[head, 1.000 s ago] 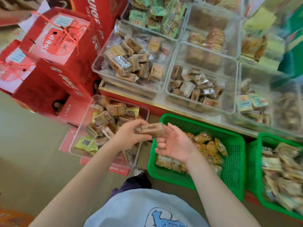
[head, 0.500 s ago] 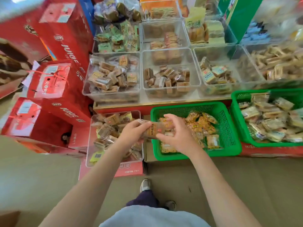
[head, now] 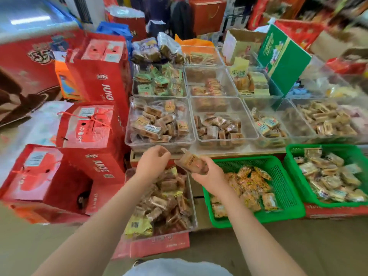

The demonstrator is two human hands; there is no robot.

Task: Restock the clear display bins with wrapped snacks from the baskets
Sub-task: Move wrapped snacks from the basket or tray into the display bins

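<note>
1. Red cardboard juice boxes (head: 93, 124) sit stacked at the left.
2. The left hand (head: 152, 163) has curled fingers; whether its grip holds anything, I cannot tell.
3. The right hand (head: 210, 174) grips a brown wrapped snack (head: 192, 162) just below the clear plastic bin (head: 159, 124).
4. A green plastic basket (head: 278, 176) sits to the right.

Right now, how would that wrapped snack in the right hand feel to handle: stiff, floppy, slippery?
The wrapped snack probably feels light, since the right hand alone holds it up. Its glossy wrapper looks somewhat slippery, with a floppy crimped end. The brown block inside seems to keep its shape, so likely fairly firm.
</note>
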